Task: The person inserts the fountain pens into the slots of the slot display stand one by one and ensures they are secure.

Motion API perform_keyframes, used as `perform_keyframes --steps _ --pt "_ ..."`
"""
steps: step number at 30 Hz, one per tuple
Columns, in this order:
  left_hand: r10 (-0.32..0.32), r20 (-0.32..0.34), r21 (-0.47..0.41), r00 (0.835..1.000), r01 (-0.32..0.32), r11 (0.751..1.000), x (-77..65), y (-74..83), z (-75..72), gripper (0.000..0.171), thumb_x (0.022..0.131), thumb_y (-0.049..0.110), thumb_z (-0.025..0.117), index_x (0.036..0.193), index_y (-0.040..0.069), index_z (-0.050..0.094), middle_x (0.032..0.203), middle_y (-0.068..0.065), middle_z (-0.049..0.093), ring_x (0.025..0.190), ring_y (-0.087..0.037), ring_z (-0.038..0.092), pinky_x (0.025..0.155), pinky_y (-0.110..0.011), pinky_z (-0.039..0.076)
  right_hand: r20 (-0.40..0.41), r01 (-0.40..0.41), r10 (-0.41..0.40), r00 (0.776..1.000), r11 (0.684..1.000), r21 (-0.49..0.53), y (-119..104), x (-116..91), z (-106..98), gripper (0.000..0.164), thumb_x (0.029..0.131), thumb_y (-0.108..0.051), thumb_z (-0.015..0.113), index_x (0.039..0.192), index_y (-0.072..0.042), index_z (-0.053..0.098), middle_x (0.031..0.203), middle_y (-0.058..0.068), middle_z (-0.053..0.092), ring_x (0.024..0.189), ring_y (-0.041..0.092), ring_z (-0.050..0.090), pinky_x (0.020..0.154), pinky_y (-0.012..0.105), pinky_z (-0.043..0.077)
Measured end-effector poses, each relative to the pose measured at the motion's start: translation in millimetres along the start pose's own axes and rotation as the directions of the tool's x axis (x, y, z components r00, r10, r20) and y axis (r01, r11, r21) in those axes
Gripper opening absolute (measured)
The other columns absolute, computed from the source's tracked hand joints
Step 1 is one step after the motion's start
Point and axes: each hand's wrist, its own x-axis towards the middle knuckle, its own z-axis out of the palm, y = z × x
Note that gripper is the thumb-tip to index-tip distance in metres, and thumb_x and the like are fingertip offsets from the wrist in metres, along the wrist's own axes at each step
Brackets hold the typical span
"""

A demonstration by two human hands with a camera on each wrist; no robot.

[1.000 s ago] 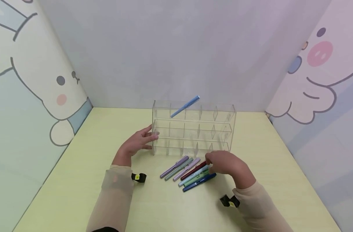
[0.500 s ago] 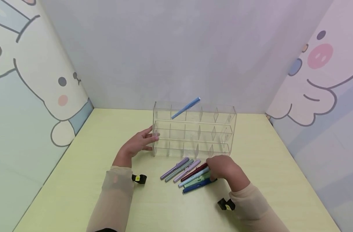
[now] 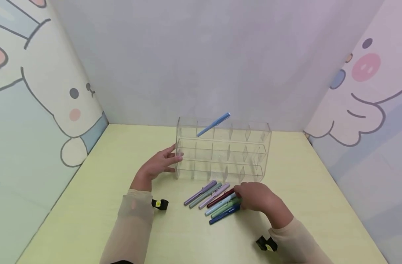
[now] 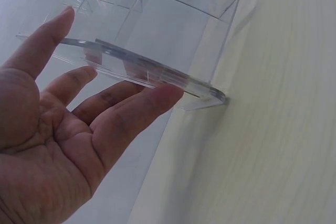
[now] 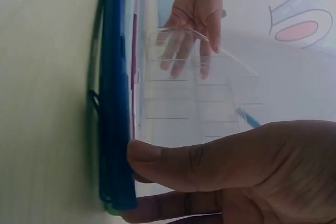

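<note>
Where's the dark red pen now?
Head view: the dark red pen lies on the table between the lilac pen and pale blue pen, its far end by the right hand.

A pale yellow bench spans the lower frame, and a greyish-lilac wall fills the upper middle. On the left, a white cartoon rabbit decorates a pale green panel; at upper right, a cartoon pig shows its pink snout.

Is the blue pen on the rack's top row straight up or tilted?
Tilted: the blue pen slants across the top row of the clear rack, right end higher.
</note>
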Motion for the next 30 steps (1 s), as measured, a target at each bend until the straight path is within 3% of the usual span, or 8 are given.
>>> perform_keyframes --steps 4,8,11,17,23,30 --pt "0.007 -0.002 0.005 1.0 -0.007 1.0 1.5 -0.1 -1.3 0.087 0.093 0.043 0.066 0.159 0.027 0.011 0.152 -0.007 0.043 0.136 -0.028 0.047 0.098 -0.046 0.052 -0.103 0.062 -0.071 0.992 0.994 -0.087 2 -3 11 0.026 0.077 -0.019 0.083 0.087 -0.019 0.059 0.078 -0.008 0.05 0.067 0.012 0.046 0.056 0.03 0.042" --pt "0.008 0.005 0.009 1.0 -0.008 1.0 1.7 -0.5 -2.0 0.087 0.093 0.043 0.065 0.159 0.027 0.01 0.153 -0.008 0.042 0.136 -0.028 0.046 0.098 -0.045 0.053 -0.192 0.107 -0.143 0.971 0.977 -0.186 8 -5 24 0.02 0.08 -0.018 0.08 0.088 -0.02 0.062 0.077 -0.006 0.05 0.065 0.011 0.046 0.052 0.028 0.04" --pt "0.011 0.002 0.015 1.0 -0.011 1.0 0.8 -0.4 -2.0 0.088 0.093 0.043 0.066 0.159 0.025 0.01 0.152 -0.009 0.042 0.137 -0.028 0.046 0.097 -0.045 0.053 -0.227 0.143 -0.189 0.955 0.969 -0.204 14 -6 29 0.018 0.081 -0.016 0.079 0.087 -0.02 0.062 0.077 -0.006 0.051 0.064 0.011 0.046 0.051 0.027 0.04" --pt "0.013 0.009 0.014 1.0 -0.014 1.0 -0.3 -0.7 -1.0 0.09 0.093 0.045 0.066 0.159 0.024 0.009 0.153 -0.01 0.042 0.137 -0.028 0.045 0.097 -0.045 0.053 -0.191 0.221 -0.231 0.954 0.973 -0.068 28 -14 25 0.018 0.081 -0.015 0.077 0.082 -0.023 0.061 0.079 -0.01 0.05 0.066 0.006 0.043 0.055 0.025 0.04" --pt "0.006 -0.001 0.016 1.0 -0.006 1.0 1.2 0.0 -1.6 0.088 0.093 0.044 0.066 0.159 0.026 0.011 0.151 -0.008 0.043 0.136 -0.027 0.046 0.096 -0.045 0.053 -0.094 0.238 -0.224 0.97 0.956 0.173 36 -25 -4 0.013 0.086 -0.019 0.075 0.088 -0.026 0.064 0.086 -0.016 0.056 0.074 0.001 0.049 0.067 0.027 0.048" --pt "0.002 -0.003 0.01 1.0 -0.002 1.0 1.3 -2.3 -1.1 0.093 0.089 0.049 0.068 0.159 0.027 0.012 0.15 -0.009 0.044 0.138 -0.027 0.044 0.097 -0.045 0.053 -0.131 0.263 -0.236 0.963 0.93 0.258 38 -28 -36 0.009 0.091 -0.029 0.071 0.094 -0.031 0.063 0.09 -0.021 0.057 0.083 0.001 0.054 0.073 0.026 0.05"
